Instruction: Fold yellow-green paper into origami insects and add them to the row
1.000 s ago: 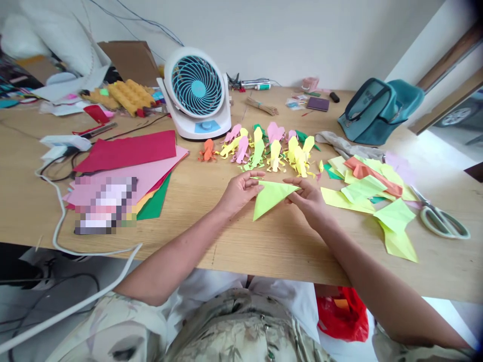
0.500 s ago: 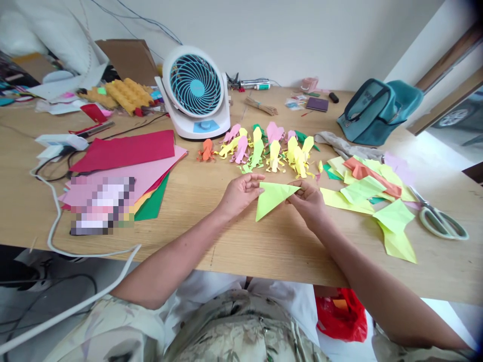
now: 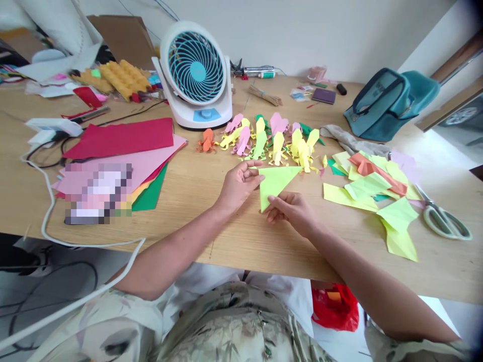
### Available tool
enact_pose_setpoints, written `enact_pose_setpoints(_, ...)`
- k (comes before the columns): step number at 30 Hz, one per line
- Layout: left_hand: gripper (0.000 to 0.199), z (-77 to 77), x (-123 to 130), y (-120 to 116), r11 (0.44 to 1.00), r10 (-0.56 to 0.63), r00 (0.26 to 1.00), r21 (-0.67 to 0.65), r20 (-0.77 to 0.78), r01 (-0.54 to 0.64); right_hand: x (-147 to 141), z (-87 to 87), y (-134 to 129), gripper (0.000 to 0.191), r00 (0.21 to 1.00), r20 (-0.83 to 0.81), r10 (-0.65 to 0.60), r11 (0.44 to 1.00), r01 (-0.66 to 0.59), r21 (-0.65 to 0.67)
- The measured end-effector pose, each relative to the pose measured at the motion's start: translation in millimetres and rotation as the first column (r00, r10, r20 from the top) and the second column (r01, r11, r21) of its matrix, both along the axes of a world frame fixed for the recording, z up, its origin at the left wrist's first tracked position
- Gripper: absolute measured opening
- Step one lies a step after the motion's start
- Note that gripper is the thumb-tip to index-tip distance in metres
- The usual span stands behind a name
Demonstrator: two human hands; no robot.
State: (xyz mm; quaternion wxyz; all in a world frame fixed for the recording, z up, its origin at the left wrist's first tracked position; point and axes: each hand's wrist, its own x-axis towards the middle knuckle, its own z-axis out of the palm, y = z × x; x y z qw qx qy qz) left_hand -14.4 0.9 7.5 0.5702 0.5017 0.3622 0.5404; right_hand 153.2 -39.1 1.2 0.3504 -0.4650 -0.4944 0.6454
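Fingers (image 3: 253, 177) of left hand (image 3: 238, 185) pinching green paper triangle's (image 3: 274, 182) upper corner, right hand (image 3: 292, 210) nipping its lower tip just above desk (image 3: 234, 236); best kept taut, edges aligned, before creasing firmly.

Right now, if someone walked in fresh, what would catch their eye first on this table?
Probably the green paper triangle at the centre, pinched between the left hand at its top corner and the right hand at its lower tip. Just behind it a row of folded paper figures in yellow, pink and orange stands before the fan. Scissors lie at the far right.
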Motion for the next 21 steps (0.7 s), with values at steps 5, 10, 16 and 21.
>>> enact_pose_setpoints(5,0.046,3.5,0,-7,0.990,-0.089,0.996,-0.107,0.010,0.089,0,4.1,-3,0.048,0.998,-0.020,-0.054,0.998,0.055,0.015)
enact_pose_setpoints(10,0.037,2.5,0,-12,0.972,-0.200,0.969,-0.152,-0.143,0.178,3,3.3,-1,0.043,0.996,-0.033,-0.081,0.996,0.082,0.041)
enact_pose_setpoints(16,0.040,-1.6,3,-10,0.982,-0.154,0.979,-0.126,-0.130,0.138,3,2.1,-1,0.045,0.998,0.006,-0.061,0.995,0.061,0.079)
enact_pose_setpoints(21,0.038,-2.9,2,-9,0.984,-0.146,0.980,-0.127,-0.139,0.128,2,0.7,-2,0.046,0.999,0.032,-0.040,0.997,0.038,0.073)
